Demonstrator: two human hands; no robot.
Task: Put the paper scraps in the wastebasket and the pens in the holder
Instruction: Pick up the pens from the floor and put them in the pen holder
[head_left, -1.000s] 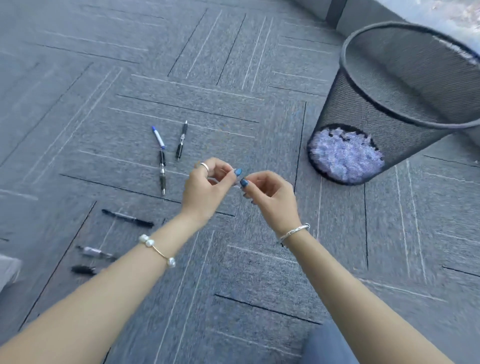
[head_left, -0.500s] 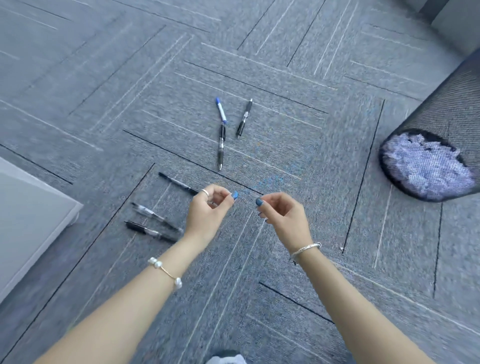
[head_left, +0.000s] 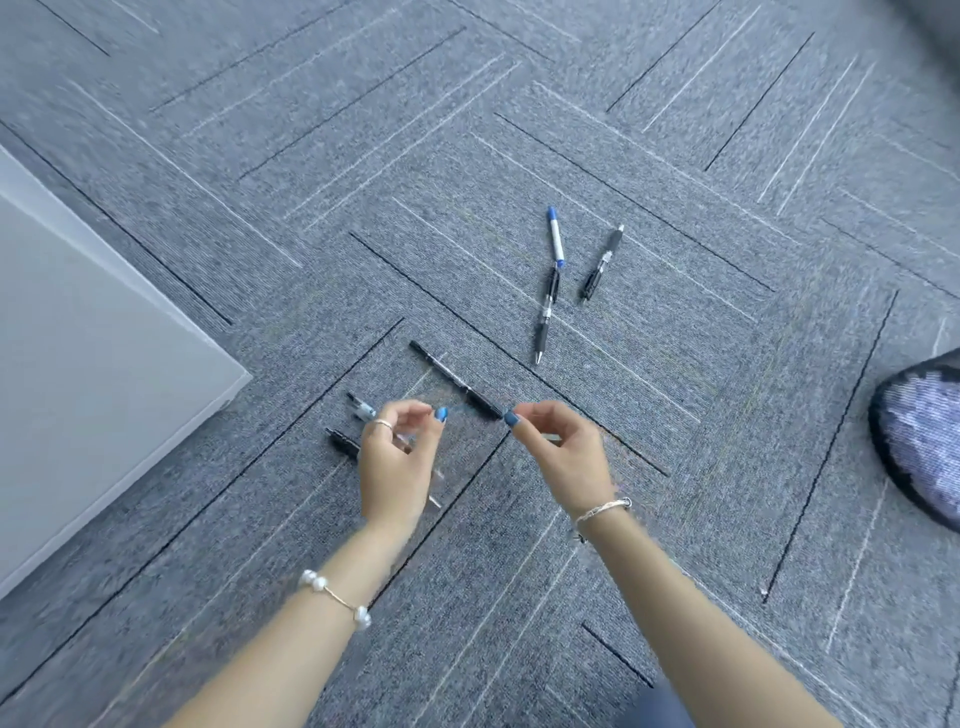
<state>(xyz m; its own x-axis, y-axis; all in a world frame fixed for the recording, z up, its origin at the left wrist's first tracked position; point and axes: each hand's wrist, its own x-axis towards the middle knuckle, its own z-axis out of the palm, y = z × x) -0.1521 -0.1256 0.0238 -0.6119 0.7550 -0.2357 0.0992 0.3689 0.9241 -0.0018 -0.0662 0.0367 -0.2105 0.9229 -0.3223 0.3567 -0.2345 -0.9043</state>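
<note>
I find both hands empty, fingers loosely curled: the black pen (head_left: 457, 382) lies on the carpet (head_left: 675, 415) at 12 o'clock between them, axis 10-to-4, tip just beside my right hand (head_left: 563, 457), left hand (head_left: 397, 462) farther.

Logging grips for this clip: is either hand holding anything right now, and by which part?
It cannot be told. The left hand and right hand hover with curled fingers above the pens; a pale sliver by the right hand is too blurred to identify.
</note>
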